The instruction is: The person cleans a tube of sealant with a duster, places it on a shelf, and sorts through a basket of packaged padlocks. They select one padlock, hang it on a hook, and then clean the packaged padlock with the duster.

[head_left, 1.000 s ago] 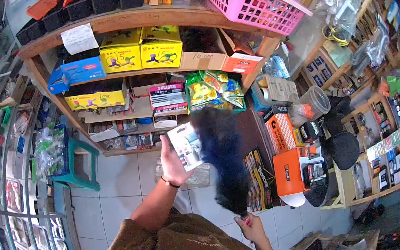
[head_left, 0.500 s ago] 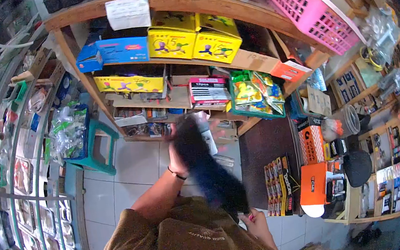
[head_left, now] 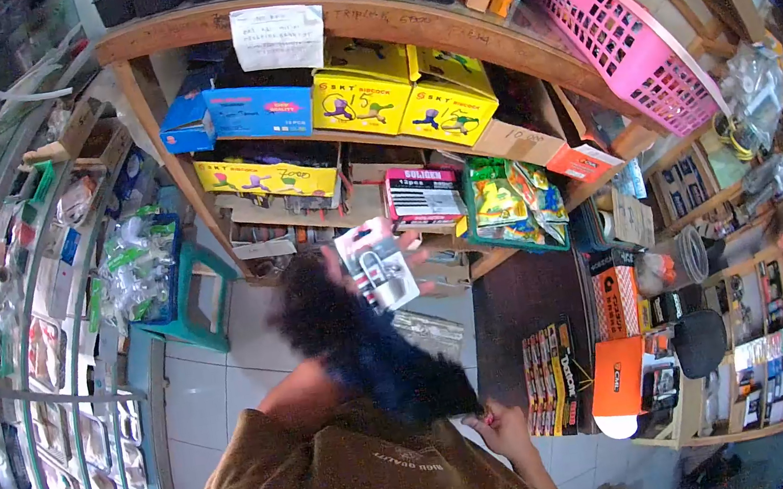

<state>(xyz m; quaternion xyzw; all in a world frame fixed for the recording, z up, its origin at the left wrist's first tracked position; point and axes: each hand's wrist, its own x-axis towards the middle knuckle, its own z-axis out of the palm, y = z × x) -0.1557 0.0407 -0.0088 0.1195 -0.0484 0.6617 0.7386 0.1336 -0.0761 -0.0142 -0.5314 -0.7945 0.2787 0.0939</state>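
Dusting is midway: right hand (head_left: pixel 502 425) grips the duster (head_left: pixel 355 343) handle, left hand (head_left: pixel 343 263) pinches the padlock pack (head_left: pixel 377 268), the shelves (head_left: pixel 300 148) untouched.

Open tiled floor (head_left: pixel 229 365) between glass display case (head_left: pixel 45 389) and wooden shelves (head_left: pixel 362 21); green stool (head_left: pixel 192 305) stands in that gap. Shelf bays packed tight: yellow boxes (head_left: pixel 402 95), red box (head_left: pixel 424 193), green packets (head_left: pixel 510 204). Dark feather duster (head_left: pixel 355 343) crosses mid-front, blocking reach toward the lower shelf.
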